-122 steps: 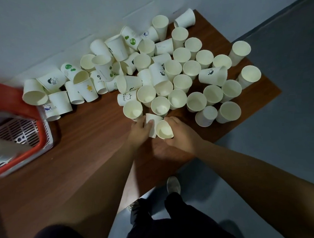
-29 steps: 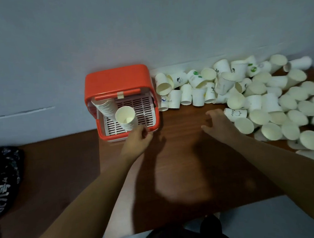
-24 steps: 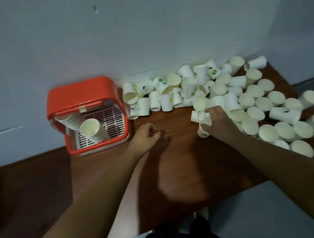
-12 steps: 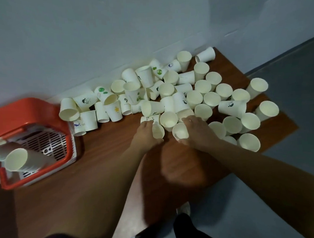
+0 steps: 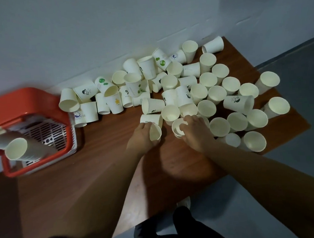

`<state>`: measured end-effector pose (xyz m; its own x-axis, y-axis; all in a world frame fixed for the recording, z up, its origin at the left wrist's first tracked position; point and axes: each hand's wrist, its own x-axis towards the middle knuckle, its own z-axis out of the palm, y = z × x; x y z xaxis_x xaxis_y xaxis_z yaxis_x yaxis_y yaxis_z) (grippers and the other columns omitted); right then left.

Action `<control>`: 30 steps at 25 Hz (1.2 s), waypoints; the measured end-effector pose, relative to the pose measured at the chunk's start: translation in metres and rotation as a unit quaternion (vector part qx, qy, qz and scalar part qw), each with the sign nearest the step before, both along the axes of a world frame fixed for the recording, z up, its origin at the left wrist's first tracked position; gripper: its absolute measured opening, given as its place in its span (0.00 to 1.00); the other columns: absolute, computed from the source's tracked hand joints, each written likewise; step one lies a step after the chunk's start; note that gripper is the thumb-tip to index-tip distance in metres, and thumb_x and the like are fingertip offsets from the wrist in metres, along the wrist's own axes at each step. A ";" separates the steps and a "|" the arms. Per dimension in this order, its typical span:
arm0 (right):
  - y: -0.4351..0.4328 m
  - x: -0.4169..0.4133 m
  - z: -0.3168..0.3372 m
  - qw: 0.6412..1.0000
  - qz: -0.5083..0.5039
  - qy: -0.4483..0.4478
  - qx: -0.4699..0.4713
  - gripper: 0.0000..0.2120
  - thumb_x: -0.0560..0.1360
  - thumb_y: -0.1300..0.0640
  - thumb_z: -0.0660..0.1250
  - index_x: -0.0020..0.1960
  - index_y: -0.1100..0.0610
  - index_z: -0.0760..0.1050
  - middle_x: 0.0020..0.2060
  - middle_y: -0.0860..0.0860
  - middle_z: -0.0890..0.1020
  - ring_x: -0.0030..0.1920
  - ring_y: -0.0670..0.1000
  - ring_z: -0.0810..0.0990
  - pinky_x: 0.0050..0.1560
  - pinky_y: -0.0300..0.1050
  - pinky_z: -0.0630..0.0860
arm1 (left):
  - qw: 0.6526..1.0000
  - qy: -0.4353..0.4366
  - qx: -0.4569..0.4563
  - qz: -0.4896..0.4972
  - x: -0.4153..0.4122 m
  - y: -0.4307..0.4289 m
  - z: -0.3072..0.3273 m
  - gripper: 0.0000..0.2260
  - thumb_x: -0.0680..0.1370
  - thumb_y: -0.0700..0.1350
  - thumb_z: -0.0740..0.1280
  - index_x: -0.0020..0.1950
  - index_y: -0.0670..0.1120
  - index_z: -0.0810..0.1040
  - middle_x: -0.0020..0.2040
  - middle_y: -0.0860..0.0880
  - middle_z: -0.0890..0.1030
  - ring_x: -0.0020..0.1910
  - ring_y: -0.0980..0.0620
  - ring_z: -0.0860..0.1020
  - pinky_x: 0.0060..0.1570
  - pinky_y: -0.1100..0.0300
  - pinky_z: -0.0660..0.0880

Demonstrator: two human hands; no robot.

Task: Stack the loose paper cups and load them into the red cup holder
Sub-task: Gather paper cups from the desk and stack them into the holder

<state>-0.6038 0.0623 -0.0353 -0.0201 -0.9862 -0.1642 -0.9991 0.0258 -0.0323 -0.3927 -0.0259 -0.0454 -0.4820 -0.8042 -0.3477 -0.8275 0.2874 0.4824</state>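
The cup holder [image 5: 30, 96] sits on the left of the table [image 5: 100, 169], by the wall [image 5: 109, 29], with a stack of cups [image 5: 21, 150] lying in it. To its right, the loose cups [image 5: 215, 94] spread along the wall to the table's right end. At the heap's near edge the left hand [image 5: 141, 138] holds a tilted cup [image 5: 155, 133]. Just right of it, the right hand [image 5: 196, 132] grips a neighbouring cup [image 5: 177, 129].

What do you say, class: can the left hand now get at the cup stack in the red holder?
Probably: only bare table separates the left hand from the stack. But it grips a cup, filling its grip.
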 end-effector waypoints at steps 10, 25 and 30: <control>-0.017 0.072 0.045 0.983 0.022 -0.171 -0.055 0.06 0.66 0.57 0.70 0.37 0.61 0.80 0.56 0.58 0.79 0.50 0.60 0.79 0.50 0.51 0.75 | 0.994 0.056 -0.009 0.096 0.110 0.002 0.038 0.34 0.69 0.51 0.76 0.72 0.48 0.69 0.66 0.47 0.71 0.65 0.46 0.72 0.61 0.55 0.71; -0.132 0.317 0.156 0.923 0.058 -0.381 -0.017 0.05 0.67 0.55 0.69 0.36 0.52 0.73 0.41 0.46 0.76 0.48 0.50 0.74 0.45 0.43 0.66 | 0.915 0.064 -0.151 0.369 0.381 -0.028 0.136 0.31 0.71 0.50 0.76 0.70 0.44 0.70 0.65 0.42 0.73 0.64 0.42 0.72 0.63 0.49 0.70; -0.157 0.366 0.153 0.922 0.084 -0.373 -0.057 0.06 0.68 0.56 0.69 0.36 0.54 0.73 0.48 0.48 0.78 0.55 0.51 0.69 0.49 0.41 0.62 | 0.904 0.102 -0.145 0.390 0.398 -0.047 0.125 0.30 0.71 0.49 0.76 0.70 0.45 0.70 0.65 0.43 0.72 0.65 0.44 0.71 0.63 0.51 0.69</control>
